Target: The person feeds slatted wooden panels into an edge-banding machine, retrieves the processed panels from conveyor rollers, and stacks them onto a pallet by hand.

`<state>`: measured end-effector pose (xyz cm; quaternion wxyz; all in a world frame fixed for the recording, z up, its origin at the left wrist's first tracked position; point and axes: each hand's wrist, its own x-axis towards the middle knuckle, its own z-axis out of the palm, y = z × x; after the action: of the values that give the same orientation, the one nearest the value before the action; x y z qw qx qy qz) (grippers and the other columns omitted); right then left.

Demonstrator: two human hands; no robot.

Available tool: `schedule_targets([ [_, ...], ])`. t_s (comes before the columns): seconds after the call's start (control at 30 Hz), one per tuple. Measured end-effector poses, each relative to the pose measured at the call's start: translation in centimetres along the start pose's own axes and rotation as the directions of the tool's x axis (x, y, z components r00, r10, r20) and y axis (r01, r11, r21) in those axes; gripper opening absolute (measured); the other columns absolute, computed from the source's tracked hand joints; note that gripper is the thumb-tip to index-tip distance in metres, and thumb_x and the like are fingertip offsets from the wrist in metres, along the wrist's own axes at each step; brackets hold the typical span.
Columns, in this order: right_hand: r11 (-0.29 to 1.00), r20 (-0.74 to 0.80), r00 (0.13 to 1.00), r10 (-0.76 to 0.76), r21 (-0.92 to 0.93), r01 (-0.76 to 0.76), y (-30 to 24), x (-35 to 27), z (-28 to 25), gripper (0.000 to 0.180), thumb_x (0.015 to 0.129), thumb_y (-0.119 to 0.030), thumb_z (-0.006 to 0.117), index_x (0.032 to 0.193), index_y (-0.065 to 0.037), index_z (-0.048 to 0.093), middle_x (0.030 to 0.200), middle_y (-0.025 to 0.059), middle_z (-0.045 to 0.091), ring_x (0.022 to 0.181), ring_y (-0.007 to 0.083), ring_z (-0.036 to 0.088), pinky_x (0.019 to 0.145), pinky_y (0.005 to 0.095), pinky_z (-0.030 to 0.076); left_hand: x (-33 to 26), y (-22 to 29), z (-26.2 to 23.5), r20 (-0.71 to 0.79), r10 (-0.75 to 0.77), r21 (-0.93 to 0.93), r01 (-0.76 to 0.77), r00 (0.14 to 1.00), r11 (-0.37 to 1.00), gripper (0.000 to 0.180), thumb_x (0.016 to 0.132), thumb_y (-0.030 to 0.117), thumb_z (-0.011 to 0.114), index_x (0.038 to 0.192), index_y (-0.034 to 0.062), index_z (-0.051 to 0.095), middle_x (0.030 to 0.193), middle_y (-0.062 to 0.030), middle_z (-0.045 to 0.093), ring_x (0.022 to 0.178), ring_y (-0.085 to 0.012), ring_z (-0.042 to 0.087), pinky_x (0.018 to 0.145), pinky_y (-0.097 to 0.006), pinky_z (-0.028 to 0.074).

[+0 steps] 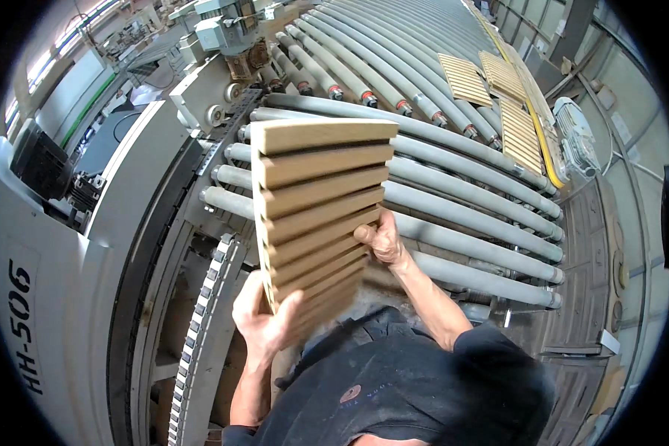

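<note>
A grooved wooden panel (323, 197), light brown with parallel slats and dark gaps between them, is held up and tilted in front of me. My left hand (266, 318) grips its lower left edge, thumb on the slatted face. On the opposite edge, my right hand (383, 239) is closed with its thumb over the slats; its other fingers are mostly hidden behind the panel. Just beyond the panel runs a bed of grey conveyor rollers (453, 195). The panel's lower end is slightly blurred.
A large pale machine (59, 290) stands at the left, with a toothed chain track (201, 327) beside it. Several slatted panels (521, 134) lie on the far right rollers, near a yellow rail (548, 160). Stacked dark panels (583, 267) stand at the right.
</note>
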<state>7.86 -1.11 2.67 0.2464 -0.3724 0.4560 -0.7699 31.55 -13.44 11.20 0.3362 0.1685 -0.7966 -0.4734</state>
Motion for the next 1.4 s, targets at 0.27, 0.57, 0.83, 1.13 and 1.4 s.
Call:
schedule_targets([
  [0.27, 0.98, -0.464, 0.884, 0.056, -0.145, -0.138, -4.2, -2.4, -10.0, 0.038, 0.095, -0.022, 0.07, 0.119, 0.004, 0.059, 0.109, 0.0091, 0.068, 0.093, 0.0131, 0.062, 0.085, 0.0287, 0.052, 4.3, -3.0, 11.1, -0.013, -0.184, -0.186, 0.178, 0.983, 0.966, 0.054, 0.091, 0.015, 0.072, 0.138, -0.0047, 0.054, 0.13, -0.0188, 0.062, 0.12, -0.0237, 0.06, 0.099, -0.034, 0.05],
  [0.57, 0.948, -0.486, 0.85, 0.205, -0.118, -0.296, -4.1, -1.0, -31.4, 0.044, 0.097, -0.028, 0.066, 0.124, 0.006, 0.06, 0.112, 0.0121, 0.068, 0.096, 0.0175, 0.065, 0.086, 0.0329, 0.054, 7.2, 11.4, 13.4, -0.242, 0.277, -0.321, -0.346, 0.93, 0.882, 0.048, 0.092, -0.001, 0.06, 0.139, -0.0026, 0.053, 0.11, -0.0129, 0.071, 0.096, -0.0181, 0.068, 0.085, -0.034, 0.059],
  [0.83, 0.846, -0.522, 0.799, 0.299, -0.244, -0.475, -3.2, 1.3, -35.8, 0.044, 0.101, -0.027, 0.06, 0.126, 0.009, 0.059, 0.119, 0.0152, 0.066, 0.105, 0.0214, 0.063, 0.092, 0.0369, 0.051, 10.5, 23.6, 10.1, -0.078, 0.802, 0.394, -0.721, 0.592, 0.57, 0.068, 0.092, 0.04, 0.066, 0.139, -0.0067, 0.049, 0.122, -0.0175, 0.065, 0.094, -0.0176, 0.067, 0.072, -0.03, 0.059],
  [1.13, 0.543, -0.335, 0.8, 0.498, -0.598, -0.589, -7.8, -0.5, -35.9, 0.052, 0.098, -0.044, 0.06, 0.079, 0.004, 0.066, 0.05, 0.0083, 0.057, 0.042, 0.0172, 0.057, 0.041, 0.0335, 0.042, 9.7, 29.2, 8.1, -0.1, 0.816, 0.781, -0.463, 0.57, 0.419, 0.068, 0.092, 0.042, 0.065, 0.136, -0.0079, 0.051, 0.123, -0.0182, 0.064, 0.095, -0.0185, 0.067, 0.072, -0.03, 0.059],
  [1.4, 0.112, -0.368, 0.825, 0.43, -0.885, -0.453, -9.3, 0.0, -39.0, 0.069, 0.091, -0.059, 0.058, 0.071, 0.006, 0.068, 0.056, 0.015, 0.062, 0.054, 0.0242, 0.066, 0.056, 0.0408, 0.053, 10.8, 29.5, 7.6, -0.166, 0.81, 0.797, -0.407, 0.562, 0.446, 0.068, 0.092, 0.044, 0.065, 0.133, -0.0089, 0.052, 0.123, -0.0188, 0.064, 0.097, -0.0193, 0.067, 0.071, -0.03, 0.059],
])
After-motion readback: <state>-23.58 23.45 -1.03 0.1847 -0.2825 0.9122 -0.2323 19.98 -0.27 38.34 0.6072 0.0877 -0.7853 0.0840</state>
